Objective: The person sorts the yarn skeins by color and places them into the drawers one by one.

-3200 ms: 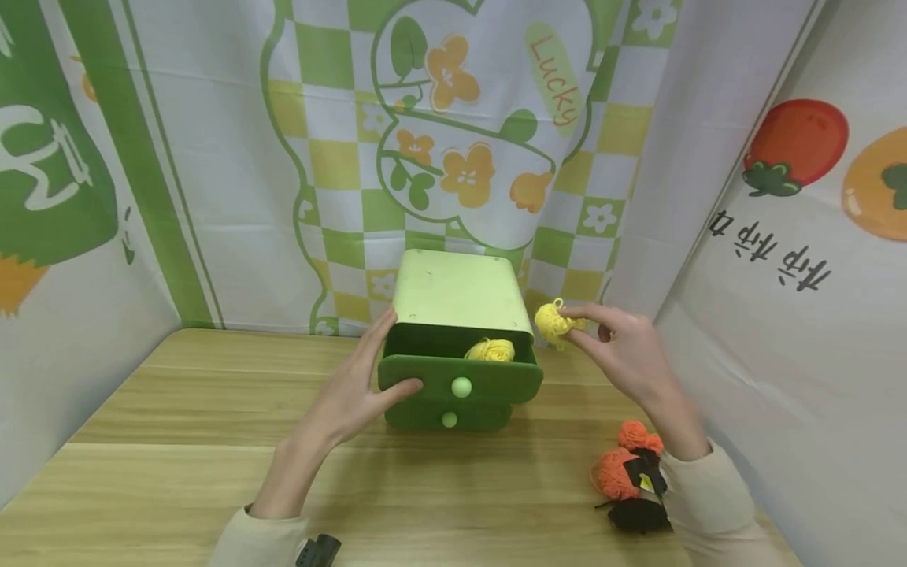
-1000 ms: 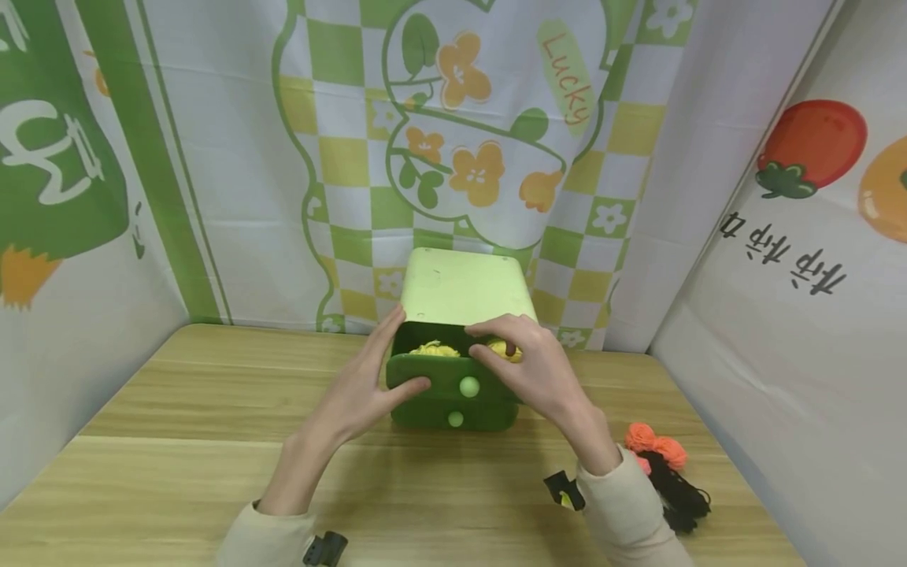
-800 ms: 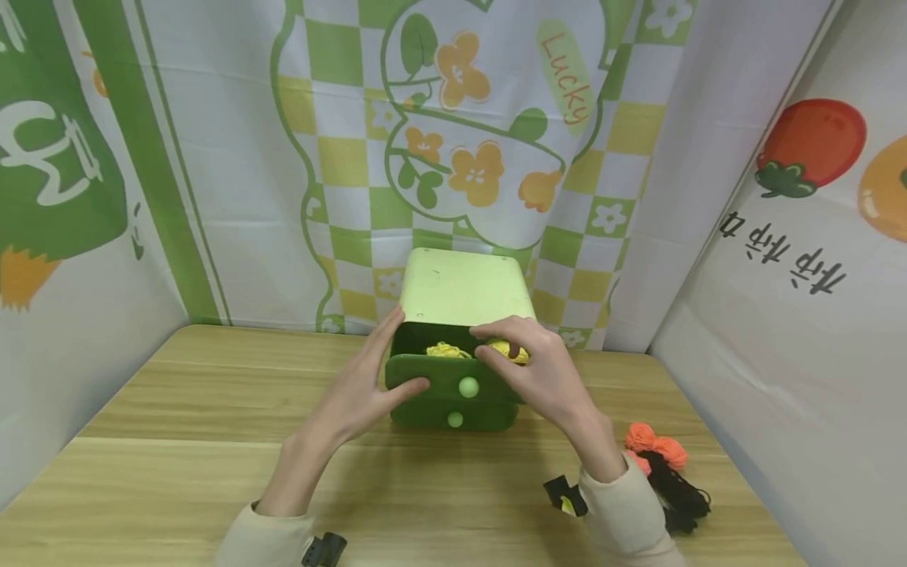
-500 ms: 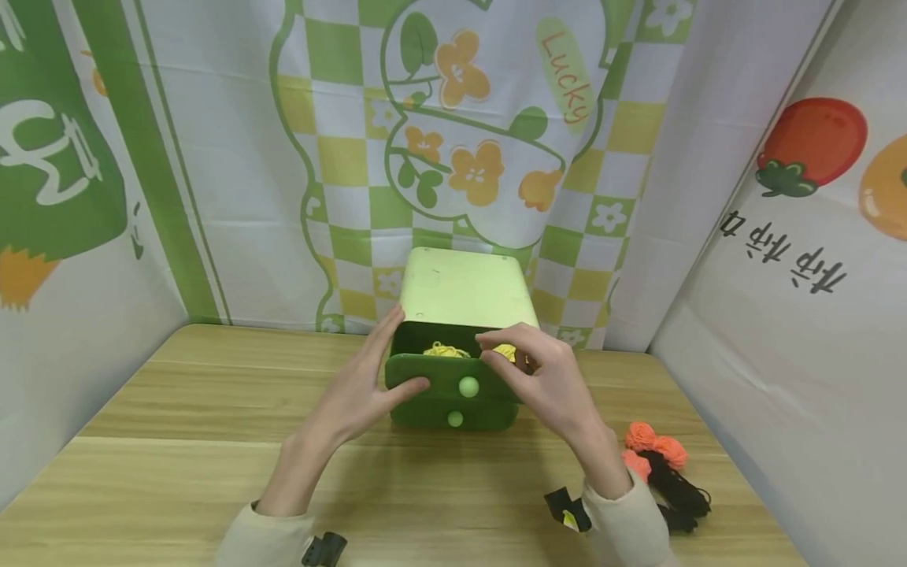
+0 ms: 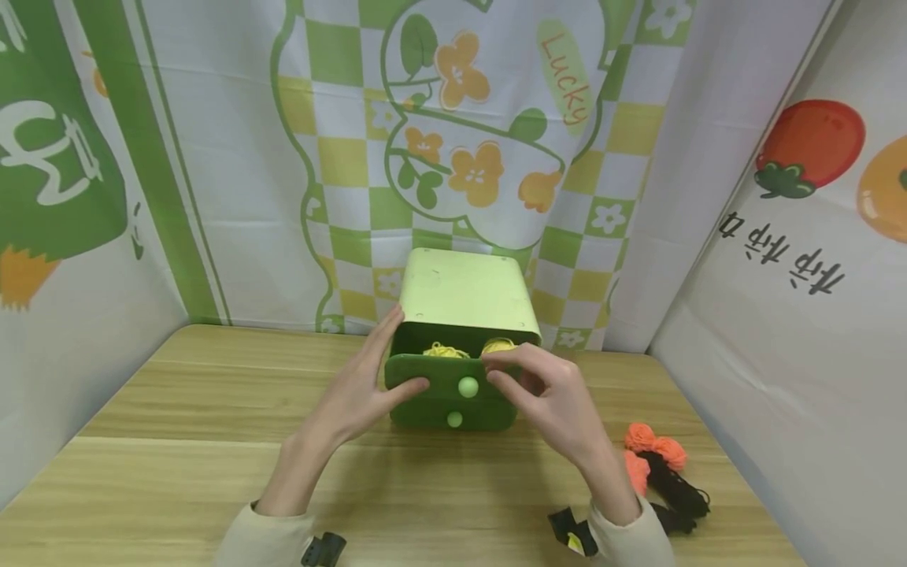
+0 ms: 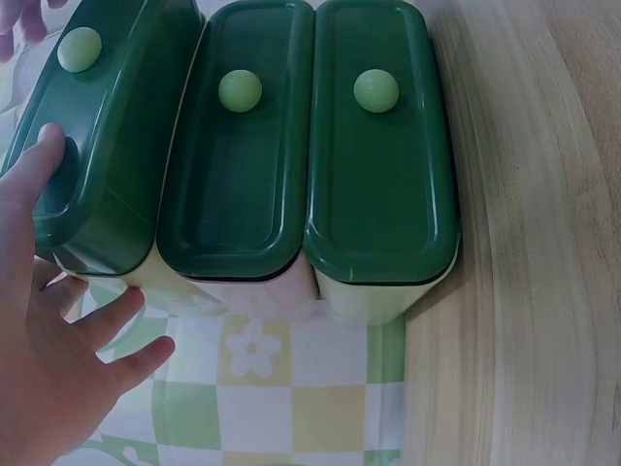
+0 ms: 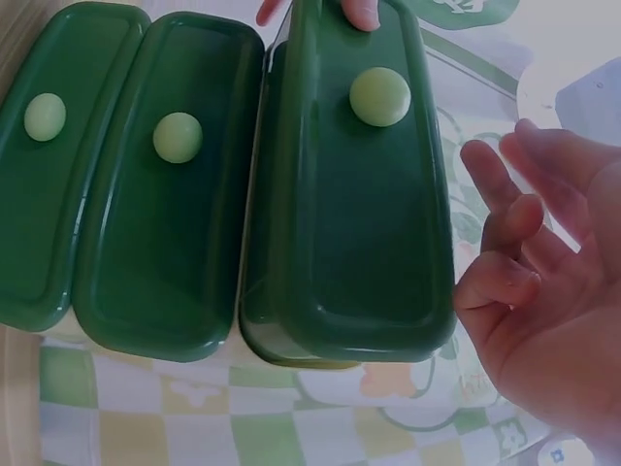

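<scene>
A light green cabinet (image 5: 468, 287) with dark green drawers stands against the backdrop, its top drawer (image 5: 425, 370) pulled out. Inside lie two balls of yellow yarn, one on the left (image 5: 446, 350) and one on the right (image 5: 499, 345). My left hand (image 5: 354, 386) rests at the cabinet's left side, thumb on the drawer front, fingers extended along the side. At the drawer's right front edge is my right hand (image 5: 556, 398), fingers loosely bent and nothing between them. In the right wrist view it is beside the drawer front, to the right of the pale knob (image 7: 379, 96).
Balls of orange yarn (image 5: 655, 445) and a bundle of black yarn (image 5: 676, 488) lie on the wooden table (image 5: 425, 504) at the right, near the right sleeve. A printed backdrop (image 5: 340, 173) rises right behind the cabinet, with white walls to both sides.
My right hand brought a yellow yarn ball from the right into the top drawer, let it go, and drew back toward the drawer's front edge. My left hand has stayed at the cabinet.
</scene>
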Demonstrator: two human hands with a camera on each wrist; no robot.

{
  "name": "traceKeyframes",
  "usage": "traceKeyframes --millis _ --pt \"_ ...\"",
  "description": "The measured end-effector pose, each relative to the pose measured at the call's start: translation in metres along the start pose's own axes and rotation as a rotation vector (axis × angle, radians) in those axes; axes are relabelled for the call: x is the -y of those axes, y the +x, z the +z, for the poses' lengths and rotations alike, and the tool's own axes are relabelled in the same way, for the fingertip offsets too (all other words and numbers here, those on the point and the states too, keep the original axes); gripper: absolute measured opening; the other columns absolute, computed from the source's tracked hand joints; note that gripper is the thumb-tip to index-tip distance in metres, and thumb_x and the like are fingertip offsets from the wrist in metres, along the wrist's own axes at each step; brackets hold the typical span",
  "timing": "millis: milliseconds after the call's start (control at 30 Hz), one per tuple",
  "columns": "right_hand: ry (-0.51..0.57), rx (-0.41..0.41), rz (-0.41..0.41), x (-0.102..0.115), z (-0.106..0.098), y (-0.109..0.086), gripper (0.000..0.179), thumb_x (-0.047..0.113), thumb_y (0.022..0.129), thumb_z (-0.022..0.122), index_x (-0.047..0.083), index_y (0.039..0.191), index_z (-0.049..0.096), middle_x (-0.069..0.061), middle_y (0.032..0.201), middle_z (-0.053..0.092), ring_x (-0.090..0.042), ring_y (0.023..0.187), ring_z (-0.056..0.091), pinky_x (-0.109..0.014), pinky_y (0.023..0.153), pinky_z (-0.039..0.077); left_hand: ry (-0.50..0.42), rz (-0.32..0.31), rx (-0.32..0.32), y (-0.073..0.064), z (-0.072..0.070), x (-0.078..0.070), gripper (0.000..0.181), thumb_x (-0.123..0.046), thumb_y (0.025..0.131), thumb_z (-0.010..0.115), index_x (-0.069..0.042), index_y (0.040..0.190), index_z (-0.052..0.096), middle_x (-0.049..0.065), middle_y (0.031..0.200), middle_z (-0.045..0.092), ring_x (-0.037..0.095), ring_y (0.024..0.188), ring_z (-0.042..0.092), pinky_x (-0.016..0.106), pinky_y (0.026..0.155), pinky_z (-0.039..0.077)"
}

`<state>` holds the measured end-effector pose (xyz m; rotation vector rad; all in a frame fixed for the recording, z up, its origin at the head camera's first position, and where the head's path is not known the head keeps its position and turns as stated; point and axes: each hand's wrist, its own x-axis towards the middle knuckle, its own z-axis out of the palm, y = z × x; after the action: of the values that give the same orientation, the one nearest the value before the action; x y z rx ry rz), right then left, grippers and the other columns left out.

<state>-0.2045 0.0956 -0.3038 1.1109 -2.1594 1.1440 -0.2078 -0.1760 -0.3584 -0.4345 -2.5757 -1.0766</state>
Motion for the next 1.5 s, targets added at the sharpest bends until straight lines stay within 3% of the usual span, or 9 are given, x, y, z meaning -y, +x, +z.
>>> traceKeyframes --millis 300,533,833,1133,1500 --pt "0.020 0.128 0.074 -0.006 0.004 -0.009 0.021 0.017 0.092 0.072 0.016 0.113 0.075 0.007 0.086 0.069 -0.001 0.052 0.038 -0.019 0.048 0.036 -0.004 -0.012 0.004 0.000 0.001 0.001 0.099 -0.066 0.087 0.063 -0.040 0.159 0.001 -0.015 0.167 0.001 0.033 0.152 0.020 0.068 0.112 0.030" --pt "0.033 0.210 0.141 -0.006 0.005 -0.009 0.022 0.022 0.093 0.070 0.019 0.115 0.074 0.004 0.083 0.069 -0.002 0.053 0.043 -0.019 0.050 0.040 -0.002 -0.015 0.007 0.001 0.000 0.000 0.099 -0.066 0.086 0.063 -0.040 0.159 0.001 -0.014 0.167 0.001 0.032 0.153 0.019 0.067 0.113 0.029" --pt "-0.015 0.375 0.209 -0.008 0.007 -0.008 0.033 0.024 0.095 0.068 0.026 0.128 0.067 0.009 0.098 0.074 -0.001 0.054 0.047 -0.021 0.053 0.046 -0.008 -0.017 0.012 0.001 0.001 0.000 0.099 -0.066 0.087 0.063 -0.039 0.159 0.001 -0.012 0.167 0.001 0.032 0.153 0.018 0.068 0.113 0.028" --pt "0.015 0.405 0.250 -0.010 0.009 -0.009 0.039 0.025 0.095 0.069 0.027 0.133 0.063 0.007 0.107 0.074 -0.002 0.053 0.049 -0.021 0.052 0.046 -0.005 -0.011 0.009 0.001 0.001 0.000 0.099 -0.065 0.087 0.063 -0.038 0.159 0.002 -0.012 0.168 0.002 0.033 0.153 0.018 0.069 0.112 0.028" --pt "0.006 0.386 0.236 -0.012 0.009 -0.008 0.041 0.025 0.094 0.070 0.026 0.134 0.062 0.007 0.109 0.074 -0.003 0.055 0.048 -0.021 0.053 0.045 -0.011 -0.011 0.007 0.001 0.001 0.000 0.098 -0.064 0.088 0.063 -0.039 0.159 0.001 -0.007 0.169 0.004 0.034 0.153 0.018 0.070 0.111 0.028"
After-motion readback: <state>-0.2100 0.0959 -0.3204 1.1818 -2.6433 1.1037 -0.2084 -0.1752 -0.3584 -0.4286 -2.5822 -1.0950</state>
